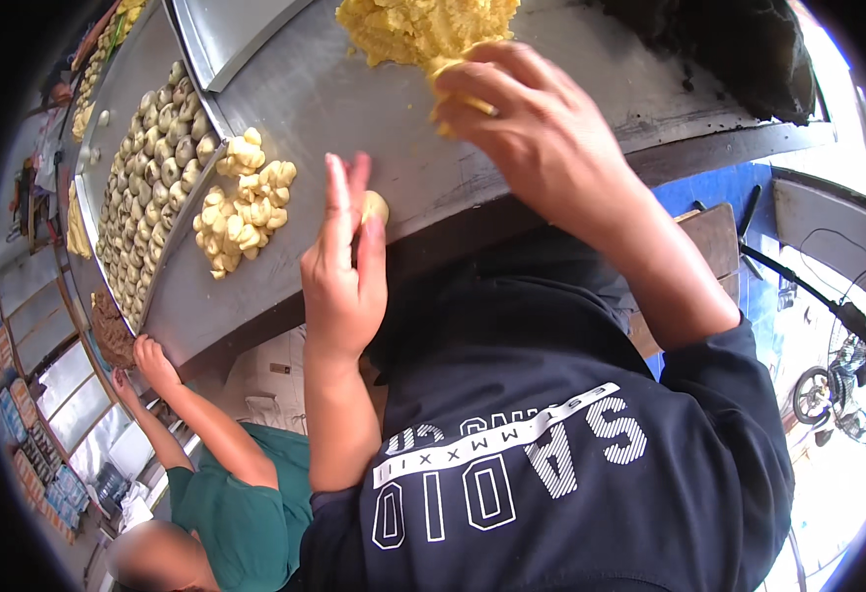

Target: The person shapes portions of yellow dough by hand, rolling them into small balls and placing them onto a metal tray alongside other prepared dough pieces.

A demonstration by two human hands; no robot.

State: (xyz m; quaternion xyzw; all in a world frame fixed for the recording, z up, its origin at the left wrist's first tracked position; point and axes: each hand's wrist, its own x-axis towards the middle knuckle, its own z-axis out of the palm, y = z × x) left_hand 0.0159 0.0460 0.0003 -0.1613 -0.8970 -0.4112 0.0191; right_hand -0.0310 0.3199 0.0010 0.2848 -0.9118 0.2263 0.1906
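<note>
Just beyond the right hand (pixel 541 133), its grip clenched on a soft yellow dough lump (pixel 470 101), lies a crumbly yellow dough mound (pixel 418 28). Beside the left hand's (pixel 342 264) thumb is a pale round ball (pixel 376 205); whether gripped, I cannot tell.

Bare counter (pixel 354 109) opens up between the yellow dough pieces (pixel 246 202) crowding left and the yellow mound (pixel 403 30) blocking ahead!

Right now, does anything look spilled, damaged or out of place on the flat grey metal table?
One small thing: loose dark crumbs lie scattered on the flat grey metal table beside the large, blackish, lumpy mass at upper right. They look like bits fallen from it. Nothing else stands out.
</note>
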